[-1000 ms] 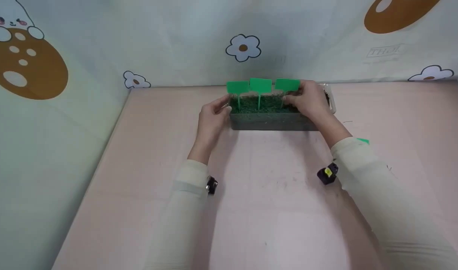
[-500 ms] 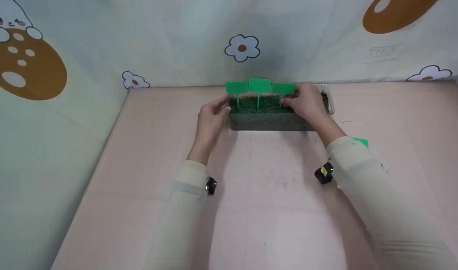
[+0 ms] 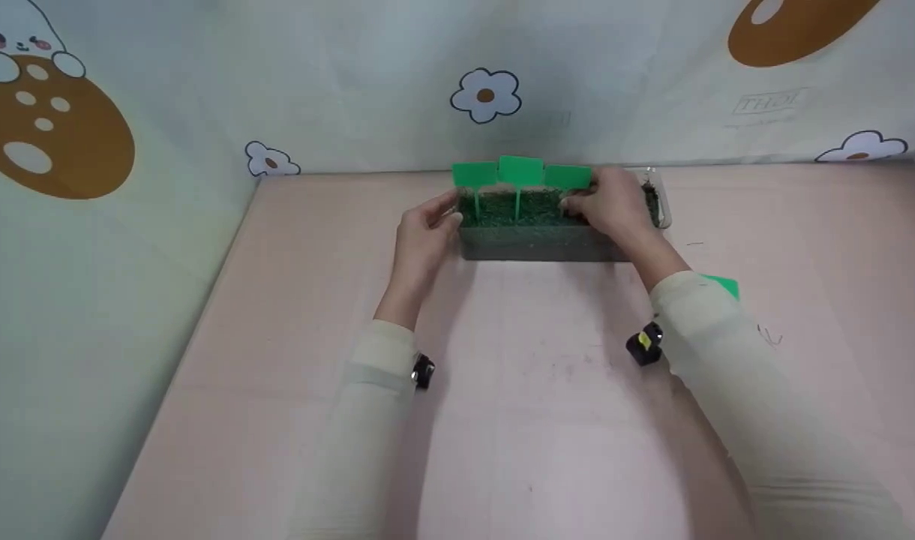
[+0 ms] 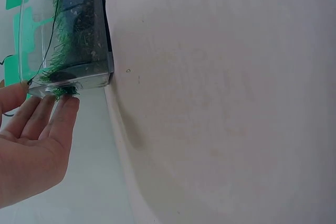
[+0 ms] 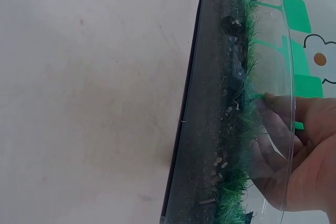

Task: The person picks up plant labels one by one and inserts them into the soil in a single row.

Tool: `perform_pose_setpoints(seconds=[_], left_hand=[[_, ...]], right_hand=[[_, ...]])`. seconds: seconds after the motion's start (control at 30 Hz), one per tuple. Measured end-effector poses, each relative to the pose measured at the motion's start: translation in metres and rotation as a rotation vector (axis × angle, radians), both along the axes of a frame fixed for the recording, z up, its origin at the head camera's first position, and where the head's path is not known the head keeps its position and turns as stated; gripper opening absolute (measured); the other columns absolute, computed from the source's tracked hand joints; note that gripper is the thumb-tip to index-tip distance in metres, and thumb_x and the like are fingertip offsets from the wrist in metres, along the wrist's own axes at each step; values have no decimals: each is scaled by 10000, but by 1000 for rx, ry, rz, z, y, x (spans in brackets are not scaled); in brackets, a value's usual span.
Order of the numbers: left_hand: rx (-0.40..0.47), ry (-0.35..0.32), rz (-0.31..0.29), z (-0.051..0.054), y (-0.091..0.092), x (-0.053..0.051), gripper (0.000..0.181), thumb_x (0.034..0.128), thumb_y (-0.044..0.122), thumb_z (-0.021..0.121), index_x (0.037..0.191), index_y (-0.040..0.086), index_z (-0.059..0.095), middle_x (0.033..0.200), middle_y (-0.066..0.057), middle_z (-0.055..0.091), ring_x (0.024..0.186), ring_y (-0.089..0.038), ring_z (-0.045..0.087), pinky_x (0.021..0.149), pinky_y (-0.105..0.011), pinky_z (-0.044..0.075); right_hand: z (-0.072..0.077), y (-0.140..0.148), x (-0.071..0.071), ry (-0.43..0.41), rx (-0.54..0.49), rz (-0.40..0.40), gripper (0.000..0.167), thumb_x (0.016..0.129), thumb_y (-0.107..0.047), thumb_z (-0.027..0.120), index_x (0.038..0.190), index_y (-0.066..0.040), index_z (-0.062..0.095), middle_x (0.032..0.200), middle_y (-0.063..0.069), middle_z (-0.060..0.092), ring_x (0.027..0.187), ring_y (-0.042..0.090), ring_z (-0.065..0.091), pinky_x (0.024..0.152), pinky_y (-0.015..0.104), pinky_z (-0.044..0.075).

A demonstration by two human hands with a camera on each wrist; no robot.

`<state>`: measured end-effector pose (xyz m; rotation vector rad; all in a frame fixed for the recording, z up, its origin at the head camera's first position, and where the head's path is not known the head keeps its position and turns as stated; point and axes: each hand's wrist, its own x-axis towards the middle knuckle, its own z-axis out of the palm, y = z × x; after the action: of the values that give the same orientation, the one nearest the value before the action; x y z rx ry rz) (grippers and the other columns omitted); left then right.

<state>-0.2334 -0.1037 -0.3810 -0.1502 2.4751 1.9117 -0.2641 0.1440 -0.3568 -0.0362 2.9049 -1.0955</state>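
A long clear-walled planter box (image 3: 536, 244) with dark soil and green grass (image 5: 233, 203) stands near the back wall. Two green plant labels, the left one (image 3: 475, 175) and the middle one (image 3: 520, 171), stand upright in the grass. At the right, a third plant label (image 3: 568, 177) has its stem pinched low by my right hand (image 3: 621, 204), thumb and fingers reaching inside the clear wall. My left hand (image 3: 425, 238) touches the planter's left end with nearly straight fingers (image 4: 62, 121) and thumb. The third label's stem tip is hidden among fingers and grass.
Another green label (image 3: 721, 285) lies on the pink table, partly under my right sleeve. A pale-rimmed container (image 3: 665, 214) sits beside the planter's right end. The patterned wall (image 3: 382, 112) rises close behind.
The third label has come down and slightly left, with my right hand shifting left along with it; in the last half second it has barely moved. My left hand stays in place.
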Motion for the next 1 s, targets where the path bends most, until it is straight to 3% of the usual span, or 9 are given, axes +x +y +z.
perform_pose_setpoints(seconds=[0.3,0.5,0.6,0.73,1.0], left_hand=[[-1,-5,-11,0,2,0,409,1004,100,585,1412,122,571,1449,-40,582,1364,-149,522,1094,-257,477],[-4,-3,-16,2,2,0,408,1009,103,577,1416,126,566,1450,-36,581,1367,-147,518,1093,-251,476],[-6,0,-16,2,2,0,409,1007,103,579,1415,125,568,1448,-40,583,1365,-147,520,1087,-253,481],[-10,11,-15,1,2,0,404,1007,100,578,1411,122,573,1440,-46,590,1361,-149,524,1079,-260,490],[-34,21,-28,2,1,-1,420,1011,109,577,1430,108,547,1460,-60,571,1358,-171,533,1087,-261,484]], right_hand=[[1,3,-1,-30,-30,8,229,970,-187,653,1097,2,681,969,152,691,771,176,569,660,282,436],[3,6,-1,-50,-94,19,241,990,-170,615,1178,-26,660,1096,175,680,863,197,590,719,279,462],[6,10,0,-59,-109,10,203,990,-156,609,1141,-23,636,1150,197,685,896,205,624,723,262,477],[10,15,2,-48,-120,-9,145,978,-141,623,1051,-16,607,1093,181,695,848,166,630,694,224,482],[17,30,6,-28,-153,-23,157,976,-129,618,1077,-21,672,1003,104,701,791,130,629,669,180,516]])
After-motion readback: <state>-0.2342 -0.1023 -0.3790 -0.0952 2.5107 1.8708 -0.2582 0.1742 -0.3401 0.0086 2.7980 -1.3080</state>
